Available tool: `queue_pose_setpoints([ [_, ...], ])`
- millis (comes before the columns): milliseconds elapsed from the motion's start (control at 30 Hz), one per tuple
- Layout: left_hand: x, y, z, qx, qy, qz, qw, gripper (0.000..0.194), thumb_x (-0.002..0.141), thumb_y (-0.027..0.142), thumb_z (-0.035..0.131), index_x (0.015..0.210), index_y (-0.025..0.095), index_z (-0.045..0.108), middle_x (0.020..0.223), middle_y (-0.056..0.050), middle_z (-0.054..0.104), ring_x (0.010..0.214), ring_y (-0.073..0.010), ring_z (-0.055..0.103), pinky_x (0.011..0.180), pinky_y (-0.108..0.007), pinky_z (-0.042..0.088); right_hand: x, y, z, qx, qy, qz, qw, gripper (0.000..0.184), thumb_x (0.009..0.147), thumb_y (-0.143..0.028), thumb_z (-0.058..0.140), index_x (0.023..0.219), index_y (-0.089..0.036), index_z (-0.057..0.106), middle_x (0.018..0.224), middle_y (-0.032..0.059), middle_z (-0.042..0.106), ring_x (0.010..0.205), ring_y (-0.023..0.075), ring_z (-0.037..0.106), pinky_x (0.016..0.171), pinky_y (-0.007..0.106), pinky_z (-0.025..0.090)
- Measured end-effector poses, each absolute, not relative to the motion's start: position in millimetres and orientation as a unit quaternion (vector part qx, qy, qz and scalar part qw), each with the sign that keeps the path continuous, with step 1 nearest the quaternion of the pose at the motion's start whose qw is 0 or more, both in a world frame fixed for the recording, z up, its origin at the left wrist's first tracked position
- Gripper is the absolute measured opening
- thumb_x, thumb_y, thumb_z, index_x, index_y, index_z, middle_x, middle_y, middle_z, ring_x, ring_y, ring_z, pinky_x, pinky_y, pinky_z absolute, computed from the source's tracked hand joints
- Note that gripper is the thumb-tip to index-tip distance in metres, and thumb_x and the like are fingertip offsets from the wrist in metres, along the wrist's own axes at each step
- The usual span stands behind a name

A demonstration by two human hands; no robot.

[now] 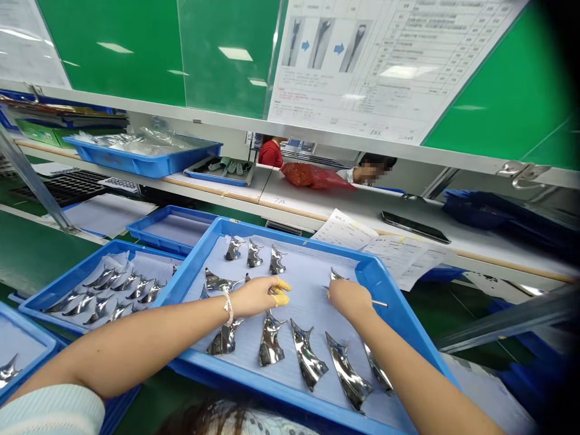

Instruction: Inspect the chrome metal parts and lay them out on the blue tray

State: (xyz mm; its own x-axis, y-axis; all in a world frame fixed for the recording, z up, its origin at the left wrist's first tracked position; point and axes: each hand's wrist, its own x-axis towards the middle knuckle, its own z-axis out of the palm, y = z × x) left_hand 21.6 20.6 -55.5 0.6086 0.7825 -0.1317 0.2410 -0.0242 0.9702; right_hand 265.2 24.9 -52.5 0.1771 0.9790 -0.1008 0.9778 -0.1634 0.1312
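Note:
A blue plastic tray (399, 314) lined with pale foam sheet holds several chrome-polished curved metal parts, such as one (308, 356) near the front. My left hand (256, 296), with yellow finger cots and a beaded bracelet, hovers over the tray's middle. It lies right beside a chrome part (217, 281), and whether it grips anything is hidden. My right hand (351, 299) pinches a thin metal pin (379, 302) across the fingers. Its fingertips are at a small chrome part (336, 275). A row of three parts stands farther back in the tray.
To the left, a second blue tray (109, 290) holds several chrome parts, and a third (172, 226) sits behind it. Papers (385, 251) and a phone (414, 226) lie on the white shelf. Beyond, a person in red (270, 153) and a co-worker's arm (362, 175) show.

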Motion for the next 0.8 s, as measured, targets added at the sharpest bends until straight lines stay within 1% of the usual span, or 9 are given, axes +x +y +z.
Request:
queue_pose_setpoints([
  [100, 22, 20, -52, 0.675, 0.358, 0.268, 0.586, 0.040, 0.073, 0.022, 0.060, 0.112, 0.014, 0.058, 0.080, -0.001, 0.058, 0.074, -0.0126, 0.053, 0.070, -0.025, 0.042, 248, 29, -53, 0.751, 0.656, 0.019, 0.068, 0.024, 0.085, -0.018, 0.048, 0.090, -0.006, 0.068, 0.091, 0.0246, 0.067, 0.088, 0.0340, 0.065, 0.071, 0.039, 0.045],
  [167, 22, 21, -50, 0.660, 0.347, 0.323, 0.583, 0.038, 0.073, 0.022, 0.058, 0.110, 0.014, 0.057, 0.079, -0.001, 0.057, 0.071, -0.0118, 0.052, 0.066, -0.024, 0.041, 231, 34, -52, 0.732, 0.680, 0.023, 0.041, 0.026, 0.088, -0.024, 0.046, 0.098, -0.011, 0.066, 0.094, 0.0201, 0.067, 0.089, 0.0311, 0.064, 0.072, 0.037, 0.045],
  [267, 20, 24, -44, 0.617, 0.332, 0.423, 0.574, 0.028, 0.074, 0.021, 0.056, 0.101, 0.014, 0.059, 0.076, -0.001, 0.058, 0.066, -0.0108, 0.051, 0.062, -0.023, 0.040, 203, 48, -56, 0.695, 0.719, 0.005, -0.005, 0.029, 0.087, -0.031, 0.050, 0.110, -0.016, 0.060, 0.097, 0.0127, 0.067, 0.088, 0.0254, 0.064, 0.070, 0.030, 0.043],
  [367, 16, 28, -36, 0.571, 0.322, 0.493, 0.572, 0.020, 0.073, 0.019, 0.057, 0.091, 0.014, 0.059, 0.078, -0.001, 0.059, 0.069, -0.0110, 0.053, 0.062, -0.023, 0.041, 181, 64, -67, 0.664, 0.746, -0.022, -0.045, 0.033, 0.084, -0.036, 0.055, 0.111, -0.016, 0.059, 0.104, 0.0109, 0.065, 0.089, 0.0218, 0.062, 0.070, 0.026, 0.042],
  [433, 13, 29, -32, 0.550, 0.325, 0.510, 0.577, 0.018, 0.071, 0.018, 0.058, 0.089, 0.014, 0.058, 0.079, -0.002, 0.059, 0.072, -0.0114, 0.053, 0.063, -0.022, 0.042, 172, 74, -74, 0.652, 0.755, -0.041, -0.064, 0.032, 0.083, -0.038, 0.058, 0.106, -0.016, 0.061, 0.107, 0.0110, 0.063, 0.091, 0.0206, 0.061, 0.072, 0.025, 0.041],
  [500, 12, 31, -31, 0.544, 0.329, 0.508, 0.581, 0.018, 0.071, 0.016, 0.057, 0.089, 0.014, 0.058, 0.079, -0.002, 0.059, 0.072, -0.0112, 0.053, 0.062, -0.021, 0.042, 167, 80, -80, 0.646, 0.757, -0.061, -0.078, 0.028, 0.083, -0.037, 0.060, 0.099, -0.015, 0.063, 0.103, 0.0103, 0.063, 0.089, 0.0196, 0.060, 0.073, 0.027, 0.042],
  [600, 11, 34, -32, 0.546, 0.339, 0.504, 0.576, 0.019, 0.072, 0.014, 0.055, 0.091, 0.014, 0.059, 0.079, -0.002, 0.059, 0.073, -0.0112, 0.054, 0.063, -0.021, 0.042, 164, 82, -83, 0.648, 0.750, -0.092, -0.100, 0.020, 0.083, -0.033, 0.061, 0.084, -0.014, 0.062, 0.087, 0.0052, 0.063, 0.078, 0.0166, 0.058, 0.071, 0.031, 0.044],
  [667, 11, 35, -32, 0.554, 0.351, 0.494, 0.571, 0.020, 0.073, 0.014, 0.053, 0.093, 0.014, 0.058, 0.080, -0.002, 0.060, 0.074, -0.0118, 0.055, 0.065, -0.022, 0.042, 166, 80, -81, 0.653, 0.738, -0.112, -0.129, 0.016, 0.081, -0.029, 0.062, 0.074, -0.014, 0.059, 0.075, 0.0020, 0.061, 0.069, 0.0145, 0.055, 0.067, 0.030, 0.043],
  [800, 12, 39, -37, 0.597, 0.379, 0.407, 0.579, 0.019, 0.075, 0.015, 0.051, 0.092, 0.014, 0.059, 0.086, -0.003, 0.063, 0.076, -0.0111, 0.054, 0.065, -0.021, 0.040, 183, 70, -67, 0.663, 0.691, -0.169, -0.234, 0.020, 0.072, -0.023, 0.059, 0.055, -0.018, 0.051, 0.054, -0.0003, 0.051, 0.056, 0.0135, 0.047, 0.053, 0.025, 0.033],
])
